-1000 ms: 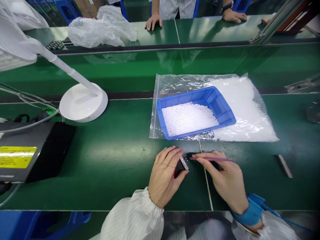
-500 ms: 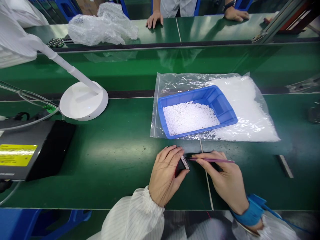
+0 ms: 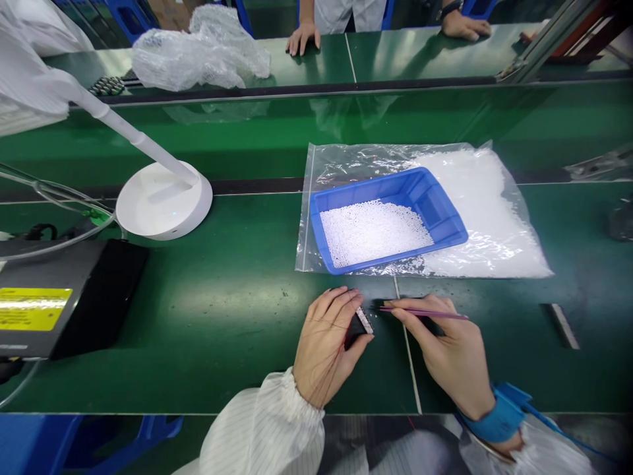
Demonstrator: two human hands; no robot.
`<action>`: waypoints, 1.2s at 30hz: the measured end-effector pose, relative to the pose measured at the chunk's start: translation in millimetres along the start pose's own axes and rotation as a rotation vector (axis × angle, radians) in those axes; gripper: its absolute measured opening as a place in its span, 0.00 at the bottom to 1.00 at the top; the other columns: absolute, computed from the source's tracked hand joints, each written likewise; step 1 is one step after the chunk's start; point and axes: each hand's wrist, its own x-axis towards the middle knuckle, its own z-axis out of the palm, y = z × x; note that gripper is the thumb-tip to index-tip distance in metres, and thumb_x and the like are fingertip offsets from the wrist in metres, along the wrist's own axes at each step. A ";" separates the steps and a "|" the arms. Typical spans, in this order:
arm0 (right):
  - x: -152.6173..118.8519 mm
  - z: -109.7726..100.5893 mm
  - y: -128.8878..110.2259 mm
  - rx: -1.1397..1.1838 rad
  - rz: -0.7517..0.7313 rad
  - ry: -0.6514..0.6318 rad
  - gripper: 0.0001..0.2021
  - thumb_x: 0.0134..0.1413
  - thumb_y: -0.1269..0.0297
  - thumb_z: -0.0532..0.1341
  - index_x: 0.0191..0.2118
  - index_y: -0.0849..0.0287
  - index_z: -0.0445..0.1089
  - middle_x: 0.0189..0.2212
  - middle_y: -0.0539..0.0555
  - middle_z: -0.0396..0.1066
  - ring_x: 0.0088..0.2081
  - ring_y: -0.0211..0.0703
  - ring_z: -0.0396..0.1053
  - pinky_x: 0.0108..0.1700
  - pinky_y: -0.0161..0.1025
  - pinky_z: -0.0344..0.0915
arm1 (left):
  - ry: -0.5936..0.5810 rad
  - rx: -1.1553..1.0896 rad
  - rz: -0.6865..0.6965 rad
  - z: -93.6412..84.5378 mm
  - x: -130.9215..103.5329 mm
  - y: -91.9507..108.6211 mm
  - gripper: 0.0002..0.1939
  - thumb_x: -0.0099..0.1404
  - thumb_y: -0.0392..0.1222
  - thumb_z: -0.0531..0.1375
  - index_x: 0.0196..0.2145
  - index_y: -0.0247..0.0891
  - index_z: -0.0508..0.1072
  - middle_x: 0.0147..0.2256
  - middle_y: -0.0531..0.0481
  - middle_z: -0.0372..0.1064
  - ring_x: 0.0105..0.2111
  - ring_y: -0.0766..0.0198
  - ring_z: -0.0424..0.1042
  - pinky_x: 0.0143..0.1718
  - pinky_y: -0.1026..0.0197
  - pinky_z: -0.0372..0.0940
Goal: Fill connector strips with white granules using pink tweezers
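Note:
My left hand (image 3: 326, 343) grips a small black block (image 3: 357, 328) with a pale speckled strip along its right edge; thin dark and red wires run over the back of the hand. My right hand (image 3: 448, 346), with a blue wrist strap, pinches purple tweezers (image 3: 425, 313). Their dark tips point left and stop just short of the block. Beyond both hands, a blue tray (image 3: 448, 221) holding small white beads (image 3: 373, 231) lies on a clear zip bag (image 3: 499, 218) full of white material.
A white lamp base (image 3: 165, 204) stands at the left, near a grey and black device (image 3: 93, 290) with cables. At the right lies a narrow strip (image 3: 564, 326). Across the bench are bubble wrap (image 3: 198, 49) and another person's hands (image 3: 303, 37).
The tweezers in my right hand have drawn back slightly to the right, away from the block. My left hand keeps its hold, and the view has shifted a little.

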 end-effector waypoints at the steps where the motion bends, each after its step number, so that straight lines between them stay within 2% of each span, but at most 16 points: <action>1: -0.5 -0.2 0.2 0.000 -0.003 0.000 0.05 0.60 0.62 0.61 0.39 0.49 0.75 0.36 0.46 0.77 0.37 0.41 0.70 0.41 0.42 0.63 | -0.001 -0.002 -0.001 0.1 -0.1 -0.1 0.28 0.60 0.36 0.67 0.56 0.37 0.63 0.54 0.45 0.69 0.57 0.54 0.63 0.59 0.46 0.60; 7: -11.0 -7.9 0.7 0.011 -0.010 -0.005 0.05 0.60 0.63 0.61 0.40 0.50 0.75 0.36 0.48 0.77 0.37 0.42 0.71 0.40 0.41 0.65 | -0.006 -0.007 0.006 -0.6 0.1 0.5 0.28 0.60 0.36 0.66 0.56 0.38 0.63 0.54 0.45 0.69 0.57 0.54 0.63 0.59 0.47 0.60; 16: -49.9 -14.5 0.8 0.165 -0.019 -0.055 0.09 0.57 0.71 0.62 0.42 0.50 0.74 0.37 0.48 0.78 0.37 0.41 0.75 0.39 0.39 0.72 | 0.002 0.006 0.029 0.1 1.7 -1.6 0.27 0.62 0.37 0.65 0.56 0.38 0.62 0.54 0.45 0.68 0.57 0.56 0.63 0.61 0.49 0.58; 19: -56.3 -12.2 -0.1 0.191 -0.046 -0.076 0.10 0.56 0.72 0.63 0.42 0.51 0.75 0.37 0.49 0.78 0.37 0.43 0.75 0.39 0.41 0.72 | -0.009 -0.006 0.011 -1.5 -1.2 -1.7 0.31 0.64 0.38 0.64 0.61 0.38 0.58 0.58 0.42 0.63 0.59 0.56 0.60 0.62 0.49 0.57; 21: -57.4 -10.9 -0.2 0.199 -0.030 -0.059 0.10 0.56 0.72 0.63 0.41 0.50 0.75 0.37 0.49 0.78 0.37 0.43 0.76 0.39 0.41 0.73 | -0.018 -0.007 -0.042 -5.3 -7.4 -0.2 0.33 0.65 0.39 0.63 0.63 0.38 0.54 0.61 0.40 0.58 0.61 0.55 0.57 0.62 0.48 0.57; 23: -57.1 -10.3 0.1 0.208 0.006 -0.018 0.10 0.56 0.72 0.63 0.41 0.50 0.75 0.37 0.48 0.78 0.37 0.42 0.76 0.40 0.40 0.74 | -0.007 0.011 -0.116 -10.4 -17.7 3.3 0.32 0.66 0.38 0.62 0.63 0.38 0.54 0.62 0.40 0.55 0.61 0.54 0.56 0.61 0.48 0.58; 26: -56.3 -10.2 0.2 0.230 0.035 0.049 0.10 0.55 0.72 0.64 0.41 0.49 0.76 0.37 0.47 0.78 0.37 0.41 0.76 0.40 0.38 0.75 | 0.049 0.052 -0.166 -15.6 -36.2 13.2 0.20 0.66 0.35 0.61 0.55 0.38 0.65 0.54 0.42 0.63 0.55 0.54 0.60 0.55 0.50 0.62; 29: -56.5 -11.1 -0.5 0.252 0.048 0.070 0.10 0.56 0.72 0.63 0.41 0.50 0.76 0.36 0.48 0.78 0.38 0.41 0.76 0.38 0.37 0.75 | 0.056 0.053 -0.128 -12.8 -48.7 25.7 0.10 0.65 0.33 0.62 0.44 0.38 0.72 0.41 0.46 0.68 0.45 0.56 0.63 0.47 0.54 0.63; 36: -58.0 -12.7 -1.2 0.294 0.054 0.074 0.09 0.55 0.72 0.63 0.40 0.51 0.76 0.36 0.49 0.78 0.37 0.42 0.76 0.37 0.37 0.76 | 0.041 -0.012 -0.168 -1.8 -44.2 38.2 0.04 0.66 0.35 0.61 0.35 0.41 0.76 0.34 0.50 0.68 0.38 0.59 0.63 0.40 0.55 0.58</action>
